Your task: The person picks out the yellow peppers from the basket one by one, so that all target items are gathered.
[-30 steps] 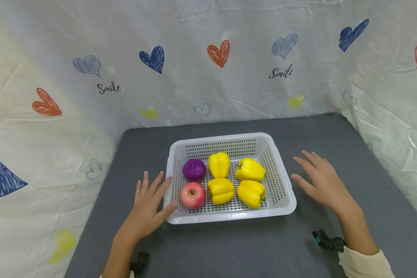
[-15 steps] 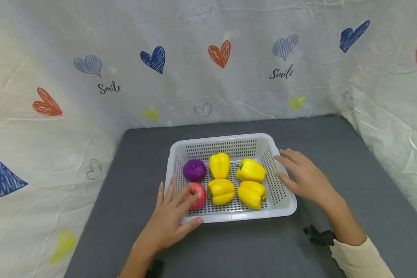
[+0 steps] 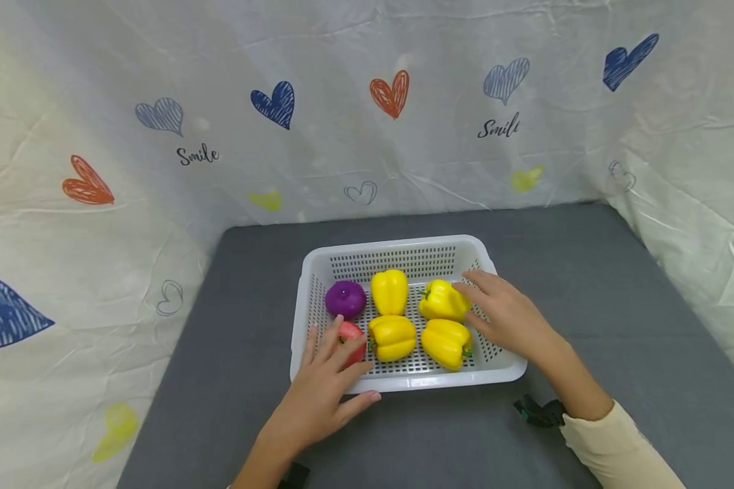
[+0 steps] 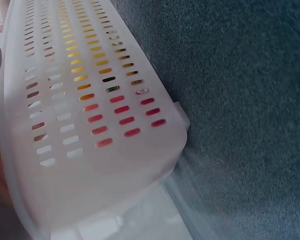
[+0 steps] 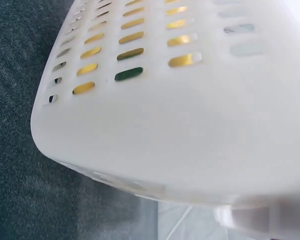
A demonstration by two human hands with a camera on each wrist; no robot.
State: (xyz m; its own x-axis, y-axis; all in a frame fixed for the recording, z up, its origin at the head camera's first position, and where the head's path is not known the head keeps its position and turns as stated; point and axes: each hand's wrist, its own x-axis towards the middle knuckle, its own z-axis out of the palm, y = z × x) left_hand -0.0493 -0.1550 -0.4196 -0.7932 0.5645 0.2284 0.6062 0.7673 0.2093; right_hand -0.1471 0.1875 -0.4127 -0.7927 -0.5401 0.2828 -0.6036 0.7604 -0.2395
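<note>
A white perforated plastic basket (image 3: 404, 242) holds a red apple (image 3: 355, 343), a round purple onion-like vegetable (image 3: 345, 299) and several yellow bell peppers. My left hand (image 3: 321, 390) reaches over the basket's front left rim, fingers spread over the apple and partly hiding it. My right hand (image 3: 508, 312) crosses the right rim, its fingertips at the back right yellow pepper (image 3: 442, 299). The other peppers, such as the front right yellow pepper (image 3: 445, 344), lie beside it. Both wrist views mainly show the basket's outer wall (image 4: 115, 175), with red and yellow showing through its slots.
The basket stands on a dark grey table (image 3: 257, 272). Behind the table and at its sides hangs a white sheet (image 3: 318, 163) printed with hearts. A dark band (image 3: 541, 412) is worn on my right wrist.
My left hand has moved right from the basket's left rim to over the apple. My right hand has moved left from outside the basket to the back right pepper. The basket's contents stay put.
</note>
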